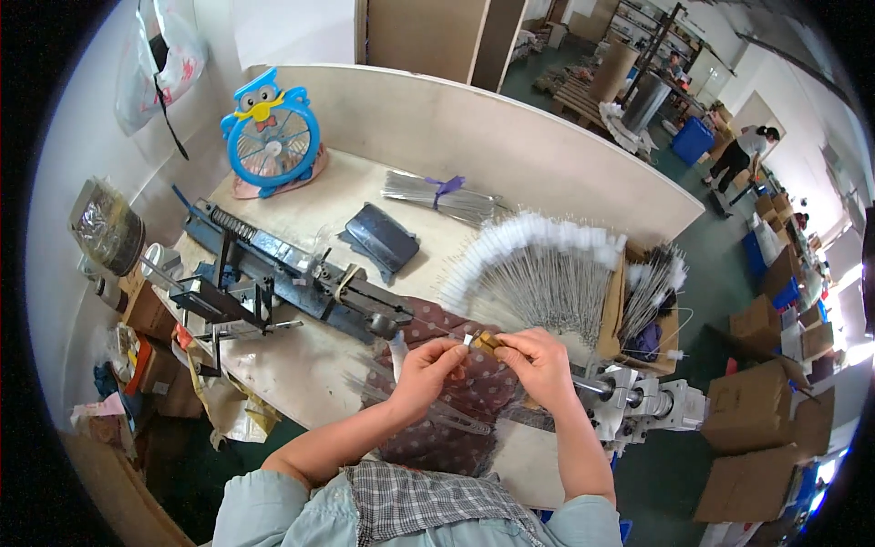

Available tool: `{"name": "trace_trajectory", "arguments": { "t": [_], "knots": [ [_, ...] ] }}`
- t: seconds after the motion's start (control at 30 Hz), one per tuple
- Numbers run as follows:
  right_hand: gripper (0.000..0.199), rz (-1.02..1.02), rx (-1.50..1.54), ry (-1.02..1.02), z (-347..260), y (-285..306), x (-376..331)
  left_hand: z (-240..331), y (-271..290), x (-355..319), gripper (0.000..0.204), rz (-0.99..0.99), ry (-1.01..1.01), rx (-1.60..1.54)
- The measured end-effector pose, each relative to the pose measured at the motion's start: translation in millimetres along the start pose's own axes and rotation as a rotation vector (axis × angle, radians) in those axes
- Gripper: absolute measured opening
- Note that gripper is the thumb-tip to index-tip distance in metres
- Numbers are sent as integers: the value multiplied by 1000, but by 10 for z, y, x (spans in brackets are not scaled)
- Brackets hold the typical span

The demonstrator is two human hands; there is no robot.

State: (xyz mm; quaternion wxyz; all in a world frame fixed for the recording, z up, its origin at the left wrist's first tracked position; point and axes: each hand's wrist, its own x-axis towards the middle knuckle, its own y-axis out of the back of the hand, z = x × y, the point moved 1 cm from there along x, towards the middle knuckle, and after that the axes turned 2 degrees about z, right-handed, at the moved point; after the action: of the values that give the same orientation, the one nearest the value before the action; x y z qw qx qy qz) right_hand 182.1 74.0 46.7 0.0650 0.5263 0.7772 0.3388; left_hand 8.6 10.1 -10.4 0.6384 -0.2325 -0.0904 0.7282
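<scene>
In front of my body, over the brown dotted cloth [401, 448], my two hands are close together. My left hand [427, 376] is closed in a pinch beside a small white piece [468, 339]; whether that is a brush's bristle end is too small to tell. The fingers of my right hand [540, 366] pinch a small brass-coloured block [487, 343], which meets the white piece. Just beyond and to the right spreads a fan of thin wire brushes [547, 273] with white bristle ends. Loose thin wires [460, 419] lie on the cloth below my left hand.
A long metal bench fixture [292, 273] runs along the left. At the right stands a machine with a shaft [638, 398], near a cardboard box [612, 314] of brushes. Behind are a dark block [381, 239], a tied wire bundle [442, 193] and a blue fan [273, 146].
</scene>
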Motion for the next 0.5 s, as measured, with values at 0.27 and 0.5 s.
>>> {"name": "trace_trajectory", "arguments": {
  "t": [0.27, 0.5],
  "knots": [
    [22, -52, 234, -213, 171, 117, -114, -145, -93, 101, 18, 1, -80, 106],
    [20, -84, -24, 139, -25, 130, -82, 28, -40, 32, 18, 119, -24, 72]
  ]
}}
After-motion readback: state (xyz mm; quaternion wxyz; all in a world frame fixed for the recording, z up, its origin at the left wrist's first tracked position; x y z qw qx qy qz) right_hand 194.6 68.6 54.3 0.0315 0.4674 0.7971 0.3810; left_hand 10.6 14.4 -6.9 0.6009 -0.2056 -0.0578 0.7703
